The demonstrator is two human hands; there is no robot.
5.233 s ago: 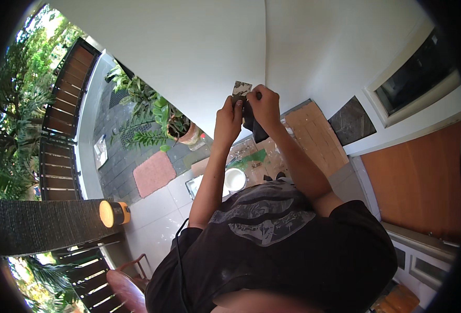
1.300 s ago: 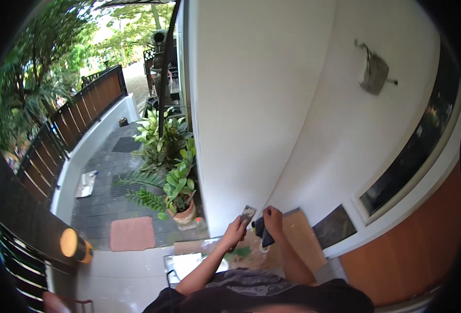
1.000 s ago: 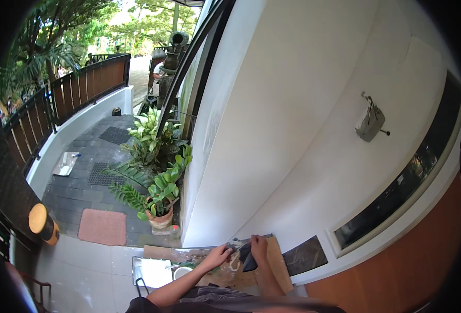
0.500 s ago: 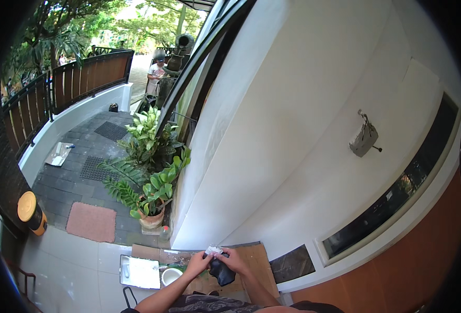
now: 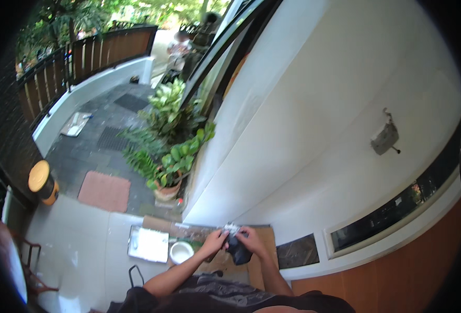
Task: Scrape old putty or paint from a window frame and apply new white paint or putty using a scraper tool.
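My left hand [image 5: 216,242] and my right hand [image 5: 251,241] are close together in front of me, over the cardboard. Between them hangs a limp black bundle [image 5: 239,254], bag-like or cloth-like; I cannot tell which. A small crumpled white piece [image 5: 231,228] sits at its top, between the fingertips of both hands. My fingers on each side are closed on this bundle. Left of my left forearm stands a round white tub [image 5: 181,254], its inside pale. Beside it lies a rectangular tray [image 5: 152,245] with a white surface.
Flattened cardboard [image 5: 263,253] covers the floor along the white wall [image 5: 272,135]. Potted plants [image 5: 175,161] grow at the wall's corner. A pink mat [image 5: 105,191] and a yellow-lidded bin [image 5: 42,181] are further left. Another person [image 5: 179,49] stands far off outside.
My view has shifted, so the surroundings sit higher and further right. Both hands keep hold of the black bundle, with the fingers moved slightly around the white piece.
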